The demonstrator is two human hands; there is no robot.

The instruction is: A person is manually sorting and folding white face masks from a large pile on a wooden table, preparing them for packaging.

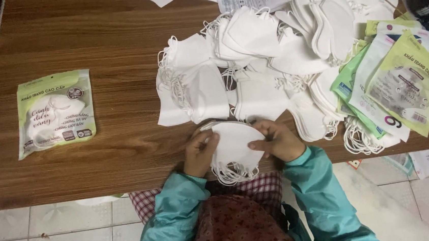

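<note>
Two hands: both are working at the near edge of the wooden table (90, 38), over a small stack of white face masks (234, 144).
Left hand (200, 152): fingers are closing on the stack's left edge, pinching it.
Right hand (277, 141): thumb and fingers are clamping the stack's right edge.
Step in hand: squaring up a gathered stack, judging by the grip.
Next move: likely calling for an empty pouch from the green packaging pile (400, 80) at right, opened wide.
Elsewhere: loose masks (251, 66) are lying heaped beyond; one filled green pouch (55, 112) is sitting well apart at left.
</note>
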